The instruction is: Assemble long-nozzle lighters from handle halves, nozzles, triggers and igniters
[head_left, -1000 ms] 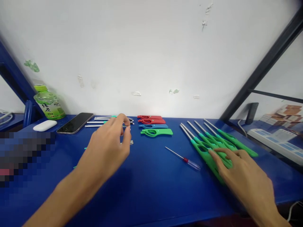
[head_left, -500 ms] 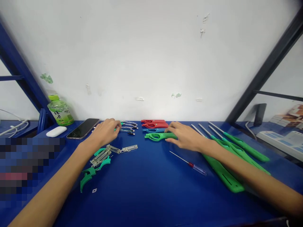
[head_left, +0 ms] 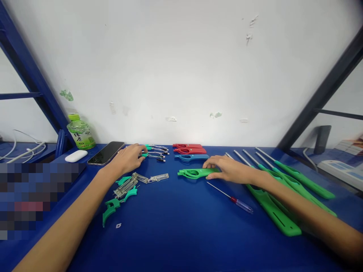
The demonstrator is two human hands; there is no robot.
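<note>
My right hand (head_left: pixel 227 168) is closed on the back end of a green lighter casing (head_left: pixel 195 173), thumb at its near edge and fingers over its far edge. Behind that casing lie a blue lighter casing (head_left: pixel 190 157) and two red lighter casings (head_left: pixel 191 150). My left hand (head_left: pixel 129 158) has its thumb and fingers curled around the green end of a wired igniter (head_left: pixel 154 155), one of several lying there with thin leads; the grip is partly hidden. Clear fuel tanks (head_left: pixel 126 187) and green triggers (head_left: pixel 112 206) are heaped nearer to me.
A screwdriver (head_left: pixel 236 202) lies just in front of my right hand. Green long-nosed lighter halves (head_left: pixel 276 211) with metal tubes rest under and beyond my right forearm. At the left are a phone (head_left: pixel 106 153), a white case (head_left: pixel 76 156) and a bottle (head_left: pixel 81 133).
My right hand has drawn the green casing towards me, away from the blue one. My left hand stays by the igniters, and the view has shifted slightly.
</note>
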